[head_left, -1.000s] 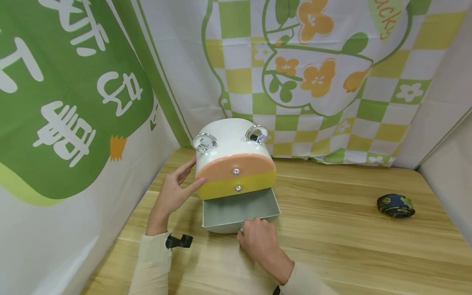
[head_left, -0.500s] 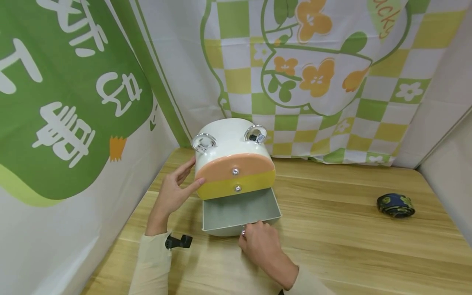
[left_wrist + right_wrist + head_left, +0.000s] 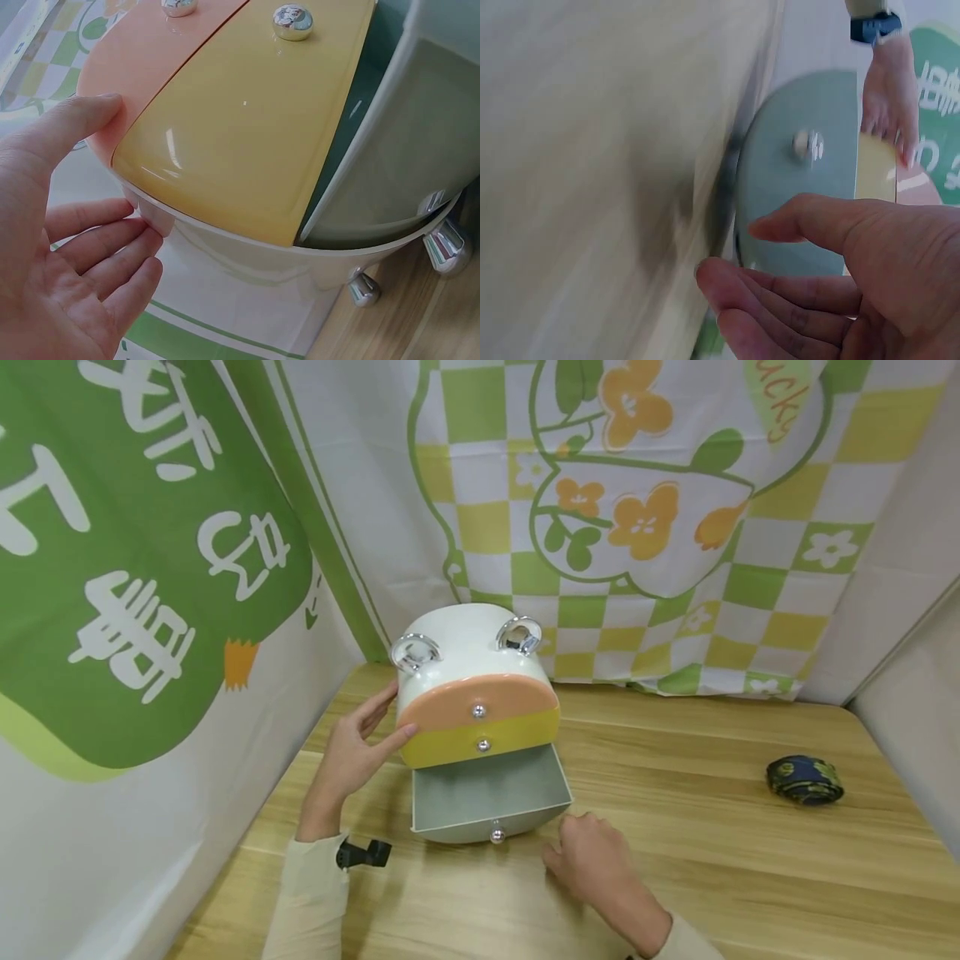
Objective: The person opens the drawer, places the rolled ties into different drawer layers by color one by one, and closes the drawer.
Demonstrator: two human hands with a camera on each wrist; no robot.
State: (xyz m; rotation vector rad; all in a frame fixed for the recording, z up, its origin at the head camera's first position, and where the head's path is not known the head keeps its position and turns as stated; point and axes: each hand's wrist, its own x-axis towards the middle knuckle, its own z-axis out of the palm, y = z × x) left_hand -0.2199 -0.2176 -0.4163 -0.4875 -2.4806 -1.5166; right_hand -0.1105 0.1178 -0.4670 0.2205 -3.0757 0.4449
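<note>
A small white rounded drawer cabinet [image 3: 461, 643] has a peach top drawer [image 3: 450, 700], a yellow middle drawer [image 3: 450, 743] and a grey-green bottom drawer [image 3: 480, 793]. The bottom drawer stands pulled out, with nothing seen inside. My left hand [image 3: 348, 756] braces the cabinet's left side, its thumb on the peach front and its fingers [image 3: 124, 255] along the side wall, nearly straight. My right hand [image 3: 600, 864] is just right of the bottom drawer's silver knob [image 3: 497, 836], apart from it. Its fingers [image 3: 780, 315] are loosely bent and hold nothing.
A rolled dark blue cloth strip with a green-yellow pattern [image 3: 805, 779] lies on the wooden table [image 3: 697, 843] at the right. Two silver ring ears [image 3: 520, 635] rise from the cabinet top. A printed curtain [image 3: 487, 527] hangs close behind the cabinet.
My right hand has let go of the bottom drawer's knob and moved to the right, after the drawer came out slightly further. My left hand has stayed in place.
</note>
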